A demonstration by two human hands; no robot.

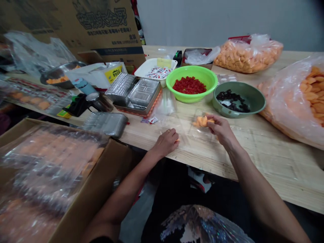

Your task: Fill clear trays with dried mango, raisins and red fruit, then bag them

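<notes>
My left hand (166,142) rests at the table's front edge with its fingers curled in. A bit of orange shows at its fingertips, over clear plastic. My right hand (220,131) has its thumb and fingers pinched on an orange piece, right beside a small heap of orange gummy-like pieces (200,121). That heap lies in a clear plastic tray, whose edges are hard to make out. Another bit of orange is partly hidden under the right hand. More clear, see-through trays (263,148) lie flat on the wood to the right.
Behind my hands stand a lime-green bowl (177,97) of red pieces and a grey-green bowl (229,112) of dark pieces. Bags of orange pieces (249,55) sit at right. Stacked clear lids (106,123) lie at left, above an open carton (83,199) of packed trays.
</notes>
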